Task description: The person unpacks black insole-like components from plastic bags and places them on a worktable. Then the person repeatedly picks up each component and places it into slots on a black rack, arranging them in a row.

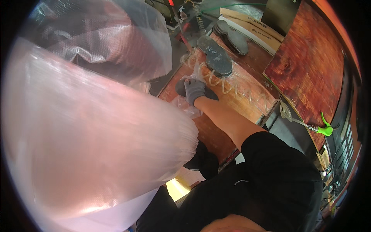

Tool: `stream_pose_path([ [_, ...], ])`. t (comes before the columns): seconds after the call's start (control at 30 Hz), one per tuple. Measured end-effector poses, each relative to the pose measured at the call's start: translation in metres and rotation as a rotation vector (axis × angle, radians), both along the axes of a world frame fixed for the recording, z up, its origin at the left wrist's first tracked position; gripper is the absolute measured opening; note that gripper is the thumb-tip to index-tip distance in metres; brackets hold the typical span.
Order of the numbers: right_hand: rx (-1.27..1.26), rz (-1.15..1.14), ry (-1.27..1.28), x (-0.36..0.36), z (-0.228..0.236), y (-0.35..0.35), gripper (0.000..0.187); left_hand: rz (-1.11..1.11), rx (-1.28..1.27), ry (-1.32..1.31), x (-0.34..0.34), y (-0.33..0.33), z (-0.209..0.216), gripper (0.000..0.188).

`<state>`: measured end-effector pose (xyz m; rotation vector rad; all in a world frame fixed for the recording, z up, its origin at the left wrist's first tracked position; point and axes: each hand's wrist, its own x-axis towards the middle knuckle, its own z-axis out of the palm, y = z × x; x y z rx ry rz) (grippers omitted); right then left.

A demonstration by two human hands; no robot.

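Observation:
My right hand [195,91], in a grey glove, reaches out over the wooden board. Its fingers are curled round the middle of a black shoe sole [210,94]. Crumpled clear plastic film [188,107] shows under and around that sole. Just beyond lies another dark sole [216,58] with light marks on its top. Farther back is a small stack of dark soles [231,35]. My left hand is not in view; a large sheet of clear plastic [96,131] covers the left side.
A clear coiled air hose [228,86] runs across the wooden board [210,133] to a green air gun [324,129] at the right. Beside it stands a reddish-brown wooden tabletop [309,65]. Flattened cardboard [251,29] lies behind the soles. More bunched clear plastic [104,38] rises at the upper left.

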<state>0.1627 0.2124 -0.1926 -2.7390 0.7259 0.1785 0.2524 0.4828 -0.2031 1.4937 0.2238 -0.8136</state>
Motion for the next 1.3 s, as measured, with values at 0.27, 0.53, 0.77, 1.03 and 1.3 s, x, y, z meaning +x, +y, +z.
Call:
stream_pose_path([
  [0.27,0.207,0.163,-0.220,-0.027,0.027,-0.027,0.072,0.040,-0.003,-0.015,-0.002,0.023,0.006,0.038],
  [0.53,0.298,0.131,-0.366,-0.060,0.047,-0.036,0.077,0.182,-0.021,-0.094,-0.031,0.098,0.042,0.037],
  [0.77,0.061,0.075,-0.150,-0.046,0.034,-0.020,0.067,0.249,-0.047,-0.379,-0.107,0.193,0.070,0.035],
  [1.03,0.134,0.217,-0.125,-0.061,0.065,0.025,0.040,0.784,-0.226,-0.183,-0.244,0.183,0.131,0.017],
  [1.3,0.651,0.757,-0.626,-0.208,0.175,0.132,0.034,0.268,0.287,-0.595,-0.289,0.088,0.157,0.009],
])
